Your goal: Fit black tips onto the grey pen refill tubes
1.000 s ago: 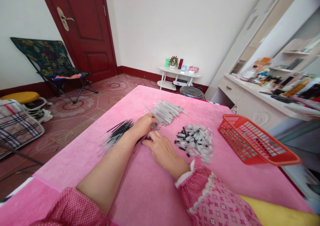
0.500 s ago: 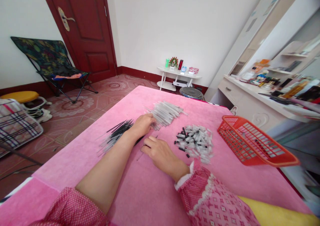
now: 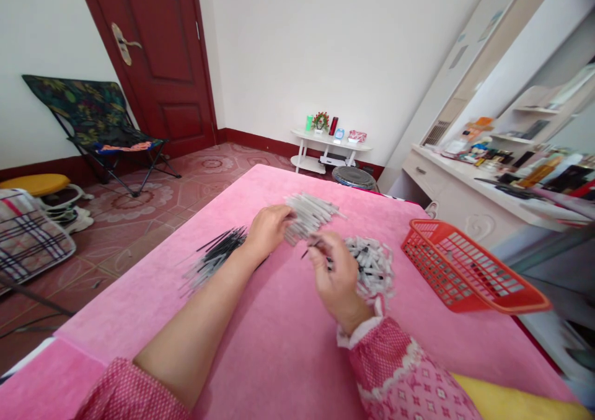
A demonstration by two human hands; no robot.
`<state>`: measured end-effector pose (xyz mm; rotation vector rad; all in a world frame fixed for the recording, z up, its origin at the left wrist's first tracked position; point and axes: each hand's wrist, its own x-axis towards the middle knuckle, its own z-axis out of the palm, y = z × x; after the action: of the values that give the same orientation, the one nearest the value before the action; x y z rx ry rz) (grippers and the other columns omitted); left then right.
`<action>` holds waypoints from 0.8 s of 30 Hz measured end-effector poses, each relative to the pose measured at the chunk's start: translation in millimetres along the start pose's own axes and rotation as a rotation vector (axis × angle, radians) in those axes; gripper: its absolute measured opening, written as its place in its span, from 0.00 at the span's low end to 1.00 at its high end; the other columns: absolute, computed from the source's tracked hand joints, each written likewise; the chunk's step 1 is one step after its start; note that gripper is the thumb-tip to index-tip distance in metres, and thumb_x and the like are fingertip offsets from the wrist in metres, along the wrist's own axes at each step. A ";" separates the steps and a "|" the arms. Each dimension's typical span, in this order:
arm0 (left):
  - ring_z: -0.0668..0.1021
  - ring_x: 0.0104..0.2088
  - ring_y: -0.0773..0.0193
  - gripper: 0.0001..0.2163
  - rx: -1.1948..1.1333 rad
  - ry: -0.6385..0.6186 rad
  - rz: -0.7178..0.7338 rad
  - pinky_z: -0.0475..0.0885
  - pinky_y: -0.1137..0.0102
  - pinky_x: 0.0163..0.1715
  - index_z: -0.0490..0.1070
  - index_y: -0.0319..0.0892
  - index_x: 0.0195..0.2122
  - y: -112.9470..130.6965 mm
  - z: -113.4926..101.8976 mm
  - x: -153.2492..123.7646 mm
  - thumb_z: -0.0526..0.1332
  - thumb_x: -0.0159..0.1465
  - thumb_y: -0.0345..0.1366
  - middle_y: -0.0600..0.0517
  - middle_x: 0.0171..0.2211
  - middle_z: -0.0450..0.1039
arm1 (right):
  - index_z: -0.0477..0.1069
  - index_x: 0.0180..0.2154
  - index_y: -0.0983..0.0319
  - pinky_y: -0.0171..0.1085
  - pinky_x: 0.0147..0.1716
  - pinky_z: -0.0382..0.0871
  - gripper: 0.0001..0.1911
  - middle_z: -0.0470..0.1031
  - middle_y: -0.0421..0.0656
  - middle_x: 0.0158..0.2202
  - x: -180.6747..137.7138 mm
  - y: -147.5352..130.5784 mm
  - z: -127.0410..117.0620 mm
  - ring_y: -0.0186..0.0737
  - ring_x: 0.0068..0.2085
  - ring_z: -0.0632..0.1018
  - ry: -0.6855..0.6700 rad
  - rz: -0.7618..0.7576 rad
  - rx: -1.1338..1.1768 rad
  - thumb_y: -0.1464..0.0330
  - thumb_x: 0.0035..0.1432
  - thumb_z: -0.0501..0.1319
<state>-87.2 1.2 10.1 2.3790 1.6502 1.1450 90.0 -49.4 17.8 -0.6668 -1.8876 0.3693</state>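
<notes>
My left hand [image 3: 269,229] is at the near left edge of a pile of clear whitish pen barrels [image 3: 312,212], its fingers closed on a barrel there; the fingertips are partly hidden. My right hand [image 3: 337,274] is raised beside it, thumb and fingers pinching a thin pen refill [image 3: 305,254] whose dark end sticks out to the left. The rest of that refill is blurred. Behind the right hand lies a heap of clear and black pen caps [image 3: 375,262]. Left of my left forearm is a bundle of black-and-grey refills [image 3: 216,256].
A pink cloth covers the table [image 3: 279,345]. An orange-red plastic basket [image 3: 469,271] stands at the right edge, with a yellow cloth [image 3: 511,398] nearer me. Beyond are a folding chair [image 3: 93,122], a low white table [image 3: 330,140] and a cluttered dresser [image 3: 488,184].
My right hand has lifted and moved right and away from me with the refill, turning upward. My left hand has shifted slightly toward the barrels. The view has tilted a little.
</notes>
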 end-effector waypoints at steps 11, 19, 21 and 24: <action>0.77 0.36 0.62 0.08 -0.399 0.103 -0.084 0.70 0.69 0.39 0.75 0.41 0.37 13.6 20.7 1.5 0.59 0.57 0.29 0.50 0.35 0.77 | 0.65 0.35 0.62 0.34 0.30 0.73 0.08 0.69 0.38 0.31 24.6 39.8 -25.2 0.30 0.29 0.74 0.633 0.395 0.536 0.67 0.52 0.61; 0.78 0.34 0.63 0.08 -0.526 0.080 -0.116 0.72 0.70 0.38 0.75 0.39 0.36 28.7 26.0 0.8 0.60 0.56 0.29 0.50 0.34 0.78 | 0.66 0.35 0.62 0.32 0.29 0.73 0.08 0.71 0.39 0.32 20.5 39.0 -20.2 0.30 0.28 0.74 0.575 0.422 0.584 0.67 0.52 0.61; 0.78 0.33 0.64 0.08 -0.541 0.061 -0.129 0.72 0.70 0.37 0.75 0.39 0.36 30.3 26.9 -0.3 0.59 0.56 0.29 0.50 0.33 0.77 | 0.66 0.35 0.62 0.32 0.29 0.72 0.07 0.71 0.39 0.32 20.2 39.4 -20.8 0.30 0.29 0.75 0.550 0.430 0.578 0.67 0.53 0.61; 0.78 0.32 0.64 0.08 -0.569 0.044 -0.158 0.72 0.70 0.36 0.74 0.38 0.36 29.8 29.3 -1.4 0.59 0.56 0.29 0.50 0.32 0.78 | 0.67 0.34 0.63 0.32 0.28 0.71 0.07 0.71 0.39 0.31 20.0 41.1 -23.5 0.31 0.29 0.74 0.528 0.441 0.552 0.66 0.53 0.61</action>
<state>-46.7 -2.2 0.2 1.8498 1.2659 1.4083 117.0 -5.8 20.0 -0.7071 -1.0587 0.8655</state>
